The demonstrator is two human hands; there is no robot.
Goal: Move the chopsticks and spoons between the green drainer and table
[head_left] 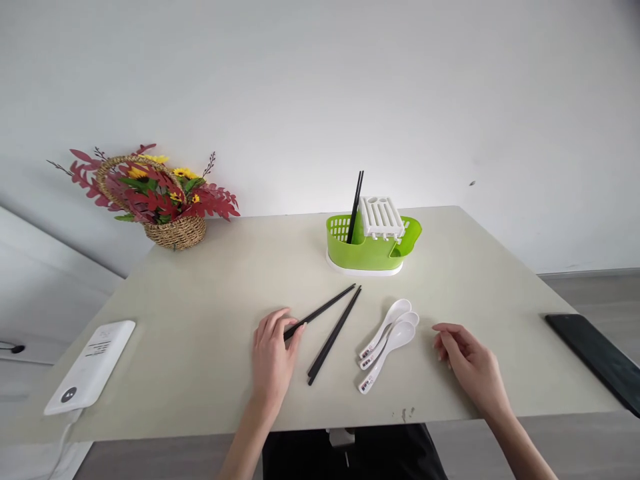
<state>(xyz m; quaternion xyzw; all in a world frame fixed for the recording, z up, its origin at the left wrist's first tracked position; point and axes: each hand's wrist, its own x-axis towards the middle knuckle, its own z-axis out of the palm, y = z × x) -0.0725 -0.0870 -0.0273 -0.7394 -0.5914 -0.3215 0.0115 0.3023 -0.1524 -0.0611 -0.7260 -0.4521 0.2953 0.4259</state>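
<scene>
My left hand (274,350) has its thumb and fingers closed round the near end of a pair of black chopsticks (327,309), which slants over the table to the upper right. Just right of it, a second black pair of chopsticks (334,337) lies on the tabletop, the far tips close together. Three white spoons (400,335) overlap in a fan, bowls pointing away from me and printed handle ends toward me. Right of the spoons rests my right hand (470,367), loosely curled with the forefinger extended, apart from them and holding nothing.
Behind the spoons stands a green utensil holder (367,257) with a white slotted rack (383,217) and upright black chopsticks (355,207). A wicker flower basket (177,233) occupies the back left. A white power bank (93,367) with a cable and a black phone (595,357) lie at the sides.
</scene>
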